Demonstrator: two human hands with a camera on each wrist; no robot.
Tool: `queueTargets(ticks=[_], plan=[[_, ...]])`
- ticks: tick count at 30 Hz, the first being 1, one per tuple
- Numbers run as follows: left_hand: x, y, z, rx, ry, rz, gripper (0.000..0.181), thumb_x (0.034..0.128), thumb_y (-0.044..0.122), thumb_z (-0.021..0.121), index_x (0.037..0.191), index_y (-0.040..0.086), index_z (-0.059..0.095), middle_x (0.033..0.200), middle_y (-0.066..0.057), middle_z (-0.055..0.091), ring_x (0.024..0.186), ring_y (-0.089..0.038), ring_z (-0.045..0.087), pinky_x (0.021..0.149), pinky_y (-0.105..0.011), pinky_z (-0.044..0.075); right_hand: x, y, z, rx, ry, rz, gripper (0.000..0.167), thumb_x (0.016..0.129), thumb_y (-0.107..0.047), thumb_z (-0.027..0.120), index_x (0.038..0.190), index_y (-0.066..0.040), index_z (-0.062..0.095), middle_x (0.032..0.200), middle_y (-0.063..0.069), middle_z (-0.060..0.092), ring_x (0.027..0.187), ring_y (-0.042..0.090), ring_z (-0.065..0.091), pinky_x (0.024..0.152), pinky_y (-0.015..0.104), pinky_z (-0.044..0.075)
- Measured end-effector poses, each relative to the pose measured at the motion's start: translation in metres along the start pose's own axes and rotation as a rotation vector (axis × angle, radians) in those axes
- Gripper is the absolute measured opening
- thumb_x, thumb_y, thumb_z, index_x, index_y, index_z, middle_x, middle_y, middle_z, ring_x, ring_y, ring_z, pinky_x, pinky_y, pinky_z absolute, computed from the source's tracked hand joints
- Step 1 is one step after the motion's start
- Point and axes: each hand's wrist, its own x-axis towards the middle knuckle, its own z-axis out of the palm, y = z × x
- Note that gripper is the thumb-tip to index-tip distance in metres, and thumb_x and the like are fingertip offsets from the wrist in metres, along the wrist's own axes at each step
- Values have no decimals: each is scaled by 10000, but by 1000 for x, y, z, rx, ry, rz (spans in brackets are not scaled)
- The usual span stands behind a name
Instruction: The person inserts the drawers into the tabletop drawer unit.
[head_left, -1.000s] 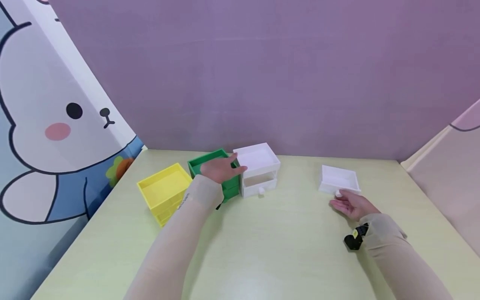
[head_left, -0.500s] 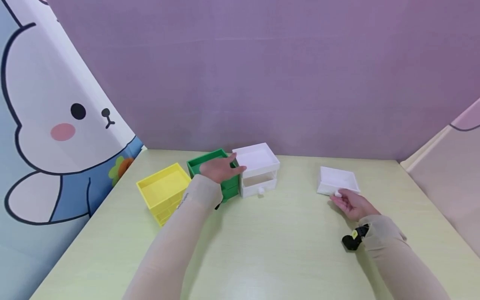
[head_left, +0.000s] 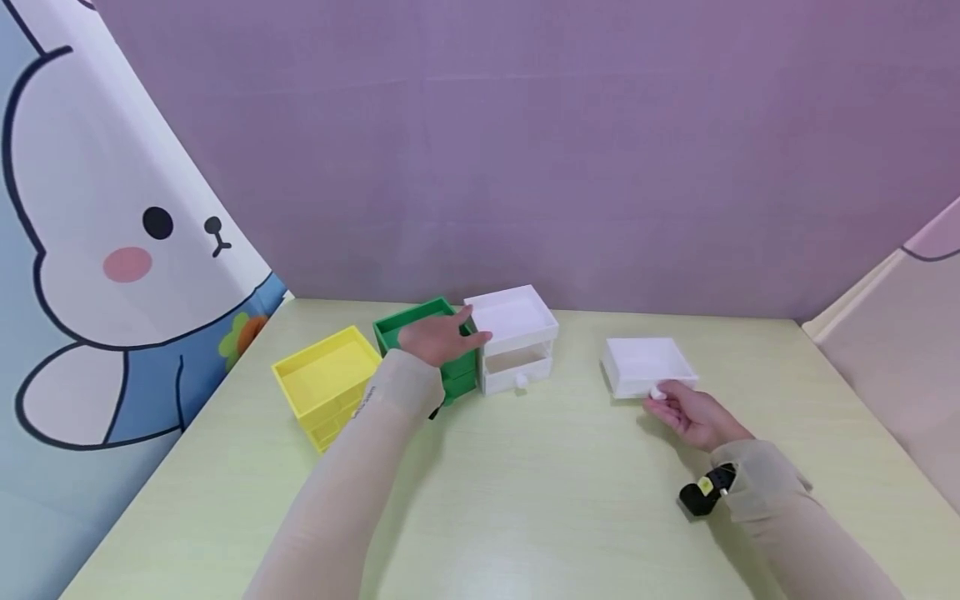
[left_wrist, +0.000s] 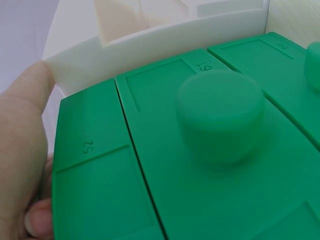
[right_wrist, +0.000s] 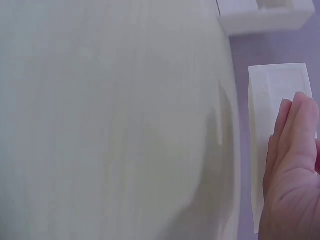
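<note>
In the head view my right hand (head_left: 696,417) pinches the round knob on the front of a loose white drawer (head_left: 649,362), an open-topped box, at the right of the table. The same drawer (right_wrist: 272,87) shows beside my fingers in the right wrist view. My left hand (head_left: 433,337) lies over the green drawer cabinet (head_left: 461,375), index finger and thumb spread and reaching to the white cabinet (head_left: 517,321). That cabinet has an open slot above a lower drawer with a knob. In the left wrist view a fingertip touches the white cabinet (left_wrist: 80,65) beside the green drawer fronts (left_wrist: 165,95).
A yellow drawer cabinet (head_left: 330,375) stands left of the green one, partly behind my left forearm. The purple backdrop (head_left: 525,167) rises along the table's far edge. Bare table (head_left: 555,483) lies between my forearms.
My right hand has moved left and slightly nearer, bringing the white drawer toward the white cabinet. The left hand and the cabinets have stayed in place.
</note>
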Motion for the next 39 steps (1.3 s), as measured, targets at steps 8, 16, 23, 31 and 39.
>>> queueTargets(ticks=[8, 16, 23, 31, 39], plan=[[0, 0, 0, 5, -1, 2, 748, 887, 750, 295, 1528, 398, 139, 508, 13, 337, 414, -112, 190, 451, -265, 198, -6, 6, 31, -205, -29, -43, 259, 1014, -93, 399, 848, -60, 594, 751, 28, 650, 702, 77, 673, 713, 161, 512], [2, 0, -1, 15, -3, 3, 742, 888, 750, 287, 1527, 404, 138, 509, 16, 341, 419, -114, 196, 460, -268, 202, -7, 14, 57, -355, -74, -68, 211, 981, -84, 431, 877, -42, 609, 763, 5, 658, 708, 55, 671, 711, 166, 514], [1, -1, -2, 2, -6, -6, 743, 889, 746, 299, 1527, 402, 136, 510, 11, 345, 418, -117, 201, 459, -272, 202, -8, 28, 78, -395, -89, -69, 174, 950, -74, 442, 895, -3, 592, 738, 2, 643, 671, 45, 658, 695, 171, 519], [0, 0, -1, 5, -3, -5, 742, 889, 748, 288, 1528, 402, 137, 516, 10, 347, 422, -117, 202, 463, -270, 202, -10, 53, 103, -347, -27, -100, 185, 983, -98, 442, 894, -7, 577, 734, 6, 621, 664, 51, 650, 683, 171, 520], [-3, 2, -3, 2, 2, -5, 737, 893, 742, 294, 1528, 400, 143, 517, 11, 337, 423, -117, 202, 465, -268, 203, -6, 68, 121, -275, 53, -140, 164, 976, -83, 438, 879, -5, 546, 679, -3, 631, 614, 38, 620, 626, 157, 514]])
